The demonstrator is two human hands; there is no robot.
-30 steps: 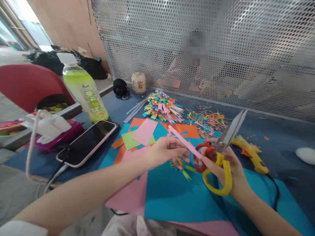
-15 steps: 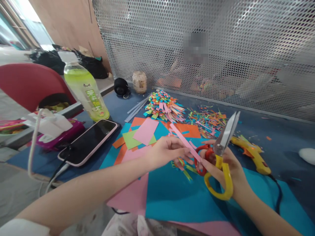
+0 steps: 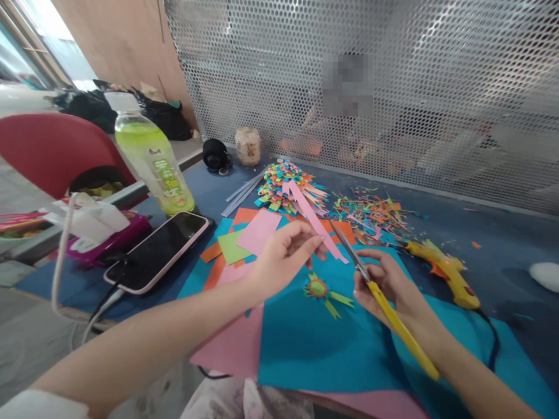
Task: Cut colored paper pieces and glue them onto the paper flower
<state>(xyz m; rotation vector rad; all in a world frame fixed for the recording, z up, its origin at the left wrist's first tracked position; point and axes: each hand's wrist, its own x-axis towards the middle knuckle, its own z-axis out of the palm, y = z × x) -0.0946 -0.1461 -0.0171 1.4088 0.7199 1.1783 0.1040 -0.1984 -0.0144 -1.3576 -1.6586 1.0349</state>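
Note:
My left hand (image 3: 283,253) pinches a long pink paper strip (image 3: 312,218) that slants up toward the far side of the table. My right hand (image 3: 386,285) grips yellow-handled scissors (image 3: 379,294), turned edge-on, their blades pointing at the strip's lower end. A small paper flower (image 3: 321,289) with green and orange petals lies on the teal sheet (image 3: 314,337) between my hands. A pile of cut coloured strips (image 3: 286,186) sits farther back.
A phone (image 3: 159,250) on a cable, a green drink bottle (image 3: 151,154) and a tissue pack (image 3: 94,224) stand at the left. A yellow glue gun (image 3: 445,270) lies at the right, paper scraps (image 3: 369,212) beyond it. A perforated metal screen (image 3: 393,87) closes the back.
My left hand has lifted the pink strip up and away from the scissors. The scissors have swung down from upright to flat and edge-on, uncovering the paper flower.

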